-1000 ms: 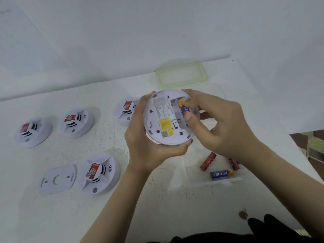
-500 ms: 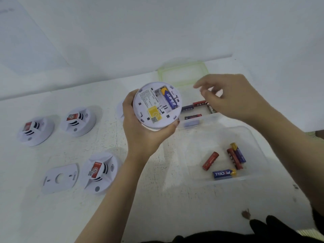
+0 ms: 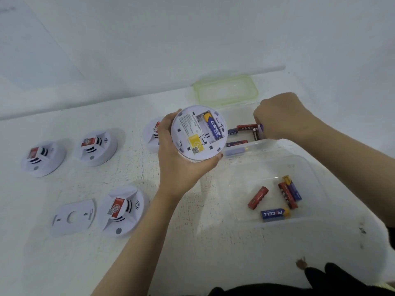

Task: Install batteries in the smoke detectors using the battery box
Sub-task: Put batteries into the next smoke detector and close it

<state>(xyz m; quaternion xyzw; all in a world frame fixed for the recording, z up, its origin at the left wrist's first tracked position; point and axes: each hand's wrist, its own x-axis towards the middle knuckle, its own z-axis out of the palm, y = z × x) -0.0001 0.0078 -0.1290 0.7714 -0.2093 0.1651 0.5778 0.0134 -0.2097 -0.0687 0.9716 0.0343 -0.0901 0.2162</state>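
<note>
My left hand (image 3: 177, 169) holds a white round smoke detector (image 3: 192, 135) with its back facing up. One blue and yellow battery (image 3: 213, 129) lies in its open compartment, with an empty slot beside it. My right hand (image 3: 280, 116) reaches down into the far clear battery box (image 3: 267, 144), its fingers curled round a battery (image 3: 261, 127) among several red and blue ones. The fingertips are partly hidden by the hand.
A nearer clear box (image 3: 310, 161) holds several loose batteries (image 3: 275, 214). A green-rimmed lid (image 3: 224, 90) lies at the back. Other smoke detectors sit face up on the white table: (image 3: 42, 157), (image 3: 96, 146), (image 3: 121, 210), and one (image 3: 152, 133) behind my left hand. A mounting plate (image 3: 72, 216) lies front left.
My right hand left the detector after seating the blue battery, moved right and back, and dropped into the far box. My left hand raised the detector a little.
</note>
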